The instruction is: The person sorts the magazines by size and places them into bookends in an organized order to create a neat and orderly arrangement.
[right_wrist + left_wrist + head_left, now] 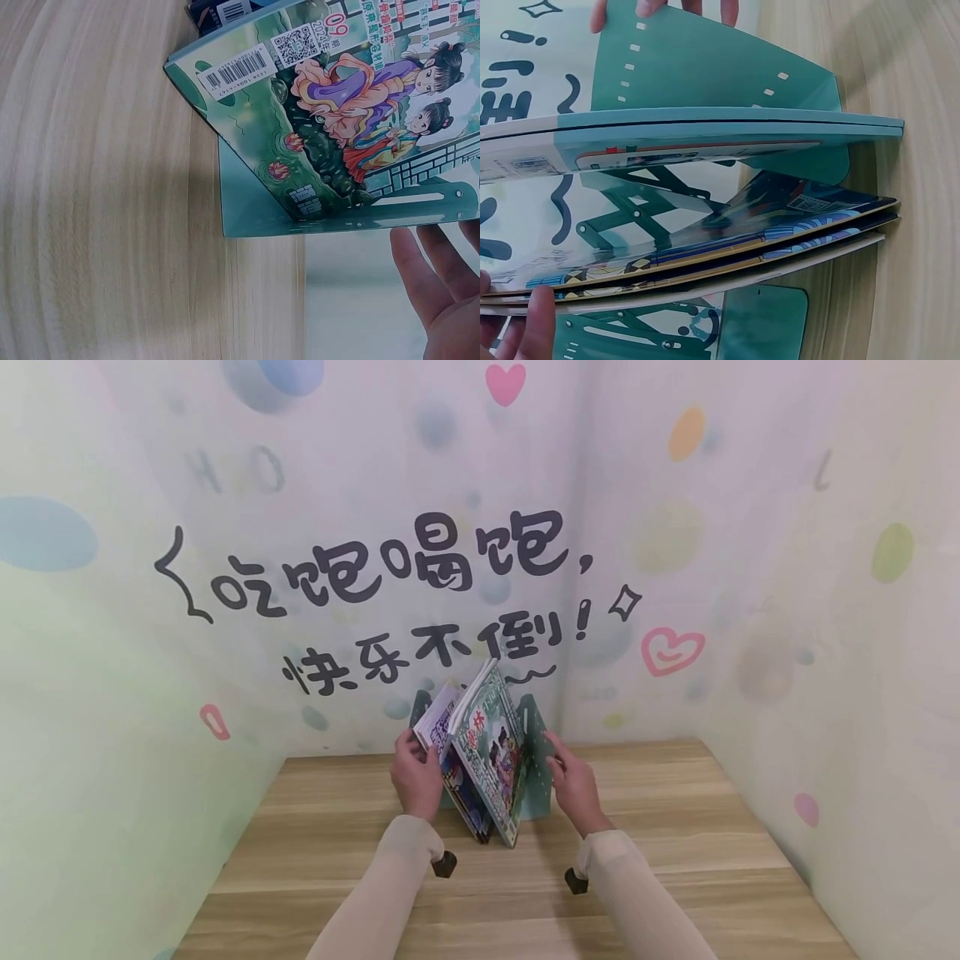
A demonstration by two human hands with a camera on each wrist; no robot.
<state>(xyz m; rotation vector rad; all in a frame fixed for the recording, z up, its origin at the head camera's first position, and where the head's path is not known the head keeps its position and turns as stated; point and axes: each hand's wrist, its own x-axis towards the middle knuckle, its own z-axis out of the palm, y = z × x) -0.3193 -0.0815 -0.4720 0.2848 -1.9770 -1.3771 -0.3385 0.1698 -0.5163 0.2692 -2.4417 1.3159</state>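
Observation:
Several magazines lean in a green expandable book stand (534,760) with crisscross arms (634,214) between its end plates. A green-covered magazine (497,752) with illustrated figures stands tilted nearest the right plate (705,56). Left of it, thinner magazines (705,255) lean with a gap between. My left hand (418,781) grips the upper edge of these thinner ones, thumb and fingers about them. My right hand (577,785) holds the edge of the right plate; fingers (424,281) lie against its outer side, and one fingertip overlaps its inner face in the left wrist view.
The stand rests on a wood-grain table (660,860) near its back edge. Behind hangs a pale printed curtain (637,485) with dark lettering and coloured spots, with similar sheets on both sides. Black wrist devices (444,864) show below the cuffs.

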